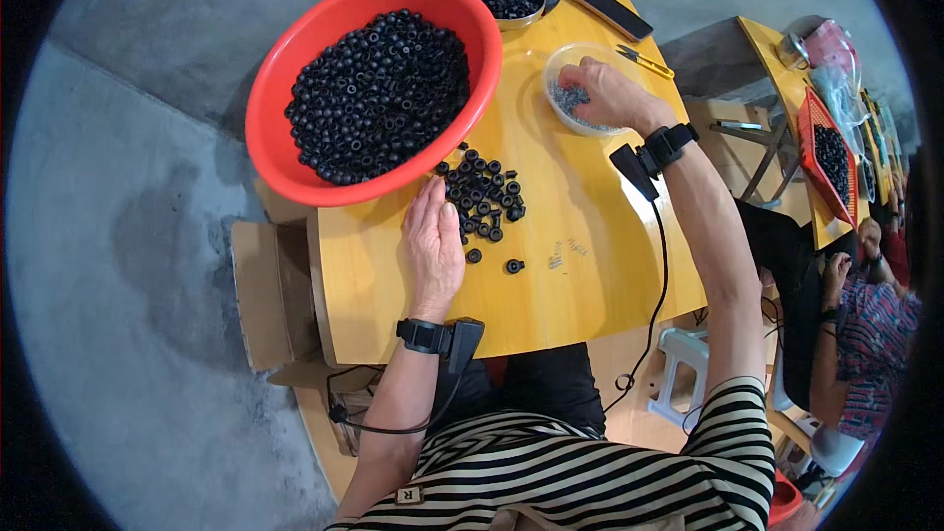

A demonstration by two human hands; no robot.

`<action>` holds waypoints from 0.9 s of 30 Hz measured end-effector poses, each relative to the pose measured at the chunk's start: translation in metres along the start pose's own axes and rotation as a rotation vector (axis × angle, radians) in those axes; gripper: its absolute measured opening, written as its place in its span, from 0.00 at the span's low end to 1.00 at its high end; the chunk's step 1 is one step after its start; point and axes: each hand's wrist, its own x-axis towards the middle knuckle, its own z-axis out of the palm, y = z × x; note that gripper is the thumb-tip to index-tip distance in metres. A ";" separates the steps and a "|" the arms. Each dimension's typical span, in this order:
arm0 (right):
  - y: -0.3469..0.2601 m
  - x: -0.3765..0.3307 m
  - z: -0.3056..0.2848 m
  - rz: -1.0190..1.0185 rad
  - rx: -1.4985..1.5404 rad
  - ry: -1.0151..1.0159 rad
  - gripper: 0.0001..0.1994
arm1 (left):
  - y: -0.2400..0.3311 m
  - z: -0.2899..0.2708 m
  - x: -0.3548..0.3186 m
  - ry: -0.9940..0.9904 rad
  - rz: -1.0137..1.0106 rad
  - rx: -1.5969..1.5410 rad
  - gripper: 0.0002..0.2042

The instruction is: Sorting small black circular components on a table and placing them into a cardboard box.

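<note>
Cream-and-black striped shirt (610, 472), short sleeves (737, 423), small square tag (409, 496) at front left; black trousers (551, 379). Left hand (434, 244) and right hand (605, 93) bare. Wrists: black left strap (421, 336) with wedge-shaped left box (465, 344), thin black left cable (393, 430); right strap (672, 145), right box (634, 172) and right cable (666, 256) all black too, that cable with a small loop

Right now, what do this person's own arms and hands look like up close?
The left hand and right hand are gloveless. Black straps circle both wrists, each with a dark boxy unit and a thin black cable. The right sleeve is short, striped black and cream.
</note>
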 end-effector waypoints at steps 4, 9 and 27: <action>-0.002 0.004 0.001 -0.028 -0.016 0.010 0.16 | 0.001 0.000 0.001 0.001 -0.005 0.009 0.21; -0.001 0.004 -0.004 0.079 0.115 -0.025 0.16 | 0.000 0.001 0.001 0.006 -0.011 0.016 0.21; -0.064 -0.063 -0.044 0.161 0.913 0.089 0.11 | 0.000 0.000 0.001 0.002 0.032 0.011 0.21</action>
